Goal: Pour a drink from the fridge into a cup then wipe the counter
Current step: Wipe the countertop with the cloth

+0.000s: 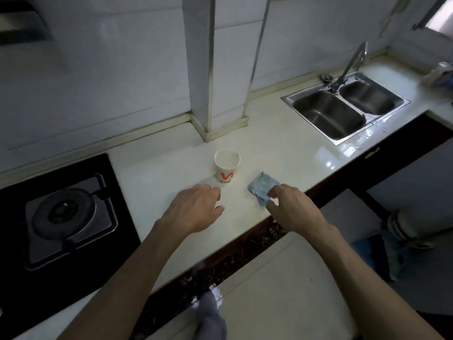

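1. My left hand [193, 207] hovers relaxed, holding nothing, just short of the cup [227, 166] on the table [282, 133] — a careless nudge could tip it.
2. My right hand [291, 207] curls at the near edge of the cloth [262, 186] — pinching or not, I cannot tell; a wide wipe could knock the cup.

Gas stove [61, 217]; double sink [289, 100]; faucet [353, 62].

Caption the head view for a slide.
Left hand relaxed near a paper cup, right hand at a blue cloth on the counter.
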Demonstrator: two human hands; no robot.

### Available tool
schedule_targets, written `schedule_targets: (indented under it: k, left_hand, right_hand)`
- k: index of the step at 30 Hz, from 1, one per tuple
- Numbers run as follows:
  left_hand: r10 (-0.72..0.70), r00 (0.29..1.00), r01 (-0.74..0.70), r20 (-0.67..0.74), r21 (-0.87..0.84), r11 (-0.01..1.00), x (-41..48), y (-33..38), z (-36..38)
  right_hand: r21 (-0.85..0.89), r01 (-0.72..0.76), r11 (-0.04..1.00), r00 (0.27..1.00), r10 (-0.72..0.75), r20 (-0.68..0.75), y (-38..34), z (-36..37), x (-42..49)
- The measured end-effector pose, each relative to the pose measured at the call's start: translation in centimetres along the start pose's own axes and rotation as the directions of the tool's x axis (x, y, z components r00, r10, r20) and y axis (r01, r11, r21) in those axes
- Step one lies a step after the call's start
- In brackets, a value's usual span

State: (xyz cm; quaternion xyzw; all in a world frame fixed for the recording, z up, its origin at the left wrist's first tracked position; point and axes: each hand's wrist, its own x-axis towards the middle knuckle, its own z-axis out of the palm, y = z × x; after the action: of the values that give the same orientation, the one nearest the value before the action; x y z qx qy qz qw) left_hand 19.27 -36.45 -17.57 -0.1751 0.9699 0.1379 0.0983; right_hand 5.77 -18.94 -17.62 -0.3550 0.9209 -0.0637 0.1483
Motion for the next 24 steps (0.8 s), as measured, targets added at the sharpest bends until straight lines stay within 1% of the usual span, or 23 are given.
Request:
schedule_targets:
  k: [9,13,16,20,24]
  left_hand:
    - [-0.155,0.988,0.156,0.023,-0.051,0.986,5.2,-2.4,1.3]
    - [-0.248,0.966,0.253,0.069,-0.073,0.965,7.3,-3.0,2.1]
    - [-0.323,0.941,0.331,0.104,-0.070,0.941,9.2,-3.1,2.6]
    - [-0.423,0.892,0.439,0.161,-0.078,0.895,11.2,-2.8,3.3]
    - [-0.486,0.857,0.509,0.171,-0.144,0.848,12.3,-2.4,4.5]
  right_hand:
    - [0.022,0.106,0.994,0.989,-0.108,0.101,0.1,0.9,9.6]
    - [0.023,0.186,0.982,0.971,-0.188,0.150,0.4,2.0,13.9]
    - [0.063,0.278,0.958,0.942,-0.285,0.175,1.1,2.5,17.3]
    - [0.136,0.406,0.904,0.883,-0.427,0.196,1.9,2.9,21.1]
    - [0.140,0.492,0.859,0.826,-0.511,0.238,2.1,3.4,24.4]
